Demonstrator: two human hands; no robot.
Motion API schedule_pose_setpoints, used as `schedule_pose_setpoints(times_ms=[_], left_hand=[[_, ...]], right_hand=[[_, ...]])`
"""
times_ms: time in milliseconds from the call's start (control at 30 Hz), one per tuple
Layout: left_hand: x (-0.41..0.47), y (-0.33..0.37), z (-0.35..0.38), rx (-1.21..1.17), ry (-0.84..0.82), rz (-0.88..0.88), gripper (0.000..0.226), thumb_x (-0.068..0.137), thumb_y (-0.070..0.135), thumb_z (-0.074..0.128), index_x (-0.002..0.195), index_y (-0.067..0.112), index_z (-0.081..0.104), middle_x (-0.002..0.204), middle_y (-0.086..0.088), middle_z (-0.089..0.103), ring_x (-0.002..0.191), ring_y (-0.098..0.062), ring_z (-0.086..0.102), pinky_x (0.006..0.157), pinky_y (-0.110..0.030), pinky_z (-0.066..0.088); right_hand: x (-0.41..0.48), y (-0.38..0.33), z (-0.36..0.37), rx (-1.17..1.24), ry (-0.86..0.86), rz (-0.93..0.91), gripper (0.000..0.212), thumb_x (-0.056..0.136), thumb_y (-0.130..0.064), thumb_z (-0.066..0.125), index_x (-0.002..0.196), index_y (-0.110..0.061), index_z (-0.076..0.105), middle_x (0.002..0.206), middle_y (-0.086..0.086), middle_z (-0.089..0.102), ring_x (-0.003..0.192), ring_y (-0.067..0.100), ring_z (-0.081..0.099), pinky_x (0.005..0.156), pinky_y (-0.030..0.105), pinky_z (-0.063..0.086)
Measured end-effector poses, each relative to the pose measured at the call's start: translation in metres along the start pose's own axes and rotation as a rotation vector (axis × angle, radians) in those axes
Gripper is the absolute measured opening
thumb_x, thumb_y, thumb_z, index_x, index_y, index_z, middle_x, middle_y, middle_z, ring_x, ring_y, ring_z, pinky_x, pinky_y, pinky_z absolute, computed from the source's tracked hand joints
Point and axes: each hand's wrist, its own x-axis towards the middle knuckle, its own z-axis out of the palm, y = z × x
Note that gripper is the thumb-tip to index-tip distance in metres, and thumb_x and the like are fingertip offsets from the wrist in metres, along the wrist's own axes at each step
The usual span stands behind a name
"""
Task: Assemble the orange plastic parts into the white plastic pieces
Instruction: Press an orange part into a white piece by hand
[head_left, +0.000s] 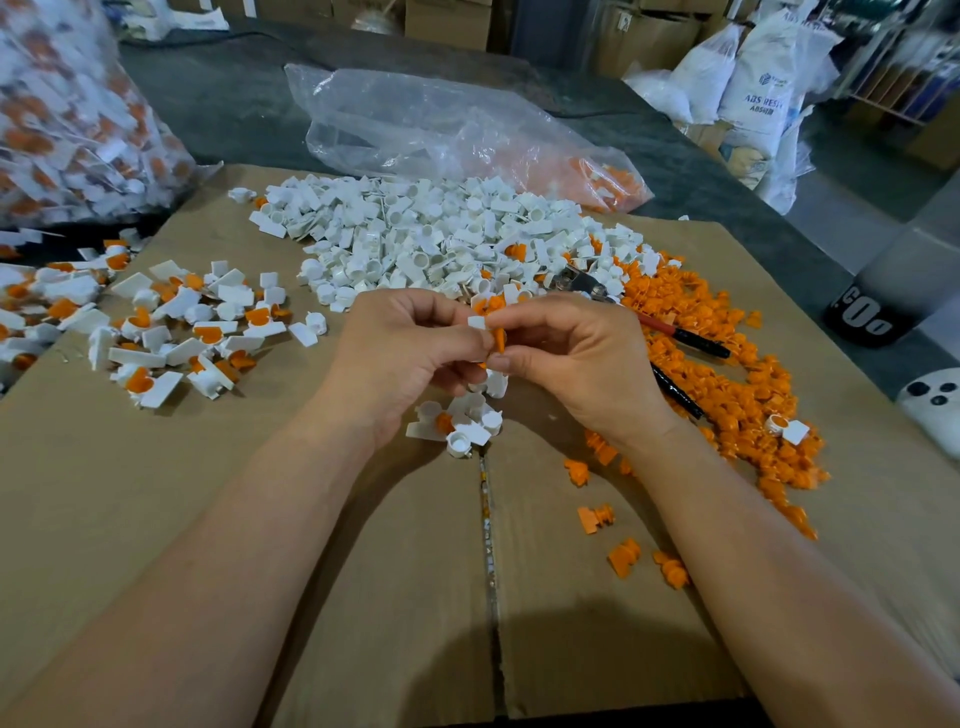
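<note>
The head camera is showing the left hand (410, 353) and right hand (571, 353) meeting above the cardboard-covered worktop (260, 519). The right grip is pinching an orange part (500, 336) between thumb and forefinger. The left grip is pinching a white piece (477, 322), mostly hidden, possibly touching the orange one. A white pile (441, 234) is lying behind the hands, an orange pile (727, 364) to the right, and assembled pieces (171, 332) to the left.
</note>
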Motion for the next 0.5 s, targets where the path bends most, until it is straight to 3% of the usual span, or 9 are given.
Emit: schedule_pose_setpoints(times_ms=[500], left_hand=[[0.0021,-0.0031,-0.0006,-0.020,-0.026,-0.018,0.017,0.071,-0.009,0.067,0.063,0.004,0.061,0.049,-0.005,0.062,0.043,-0.013,0.059,0.042,-0.017,0.047]], right_hand=[[-0.0004,-0.0030,-0.0007,-0.106,-0.025,-0.016,0.040,0.069,0.003,0.073,0.104,-0.013,0.062,0.084,-0.010,0.064,0.079,0.001,0.065,0.075,0.018,0.052]])
